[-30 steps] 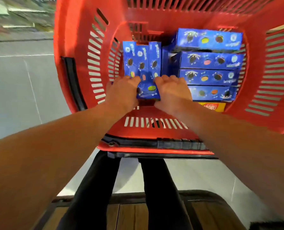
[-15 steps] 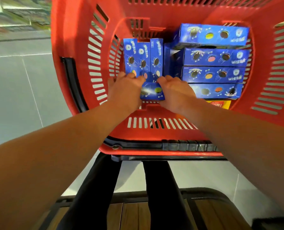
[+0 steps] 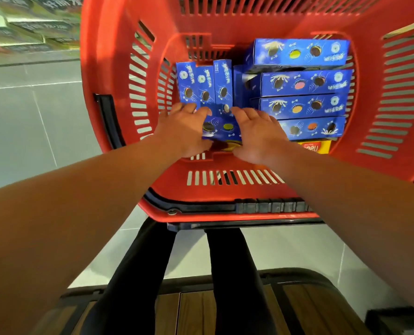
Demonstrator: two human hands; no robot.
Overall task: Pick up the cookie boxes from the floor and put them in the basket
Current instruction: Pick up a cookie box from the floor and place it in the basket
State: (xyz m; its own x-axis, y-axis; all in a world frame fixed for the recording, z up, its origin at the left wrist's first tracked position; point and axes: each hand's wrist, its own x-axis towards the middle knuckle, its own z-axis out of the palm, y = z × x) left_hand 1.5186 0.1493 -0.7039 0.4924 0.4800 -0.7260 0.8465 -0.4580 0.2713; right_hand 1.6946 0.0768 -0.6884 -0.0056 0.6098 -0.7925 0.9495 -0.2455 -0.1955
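Note:
The red plastic basket (image 3: pixel 119 76) fills the upper view. A blue cookie box (image 3: pixel 221 128) lies crosswise low in the basket, at the near end of three blue boxes (image 3: pixel 204 84) standing side by side on the left. My left hand (image 3: pixel 184 128) holds its left end and my right hand (image 3: pixel 258 134) its right end, fingers lying over the top. To the right, several blue cookie boxes (image 3: pixel 302 84) are stacked lengthwise. The held box's ends are hidden under my hands.
A yellow and red box (image 3: pixel 314 146) lies under the right stack near the basket's front wall. The black handle (image 3: pixel 225 209) runs along the near rim. My black-clad legs (image 3: pixel 235 274) stand on grey floor tiles, beside a dark wooden platform (image 3: pixel 194 313).
Both hands have sunk deeper into the basket with the blue box, which now lies lower against the upright boxes. The basket looks a little closer.

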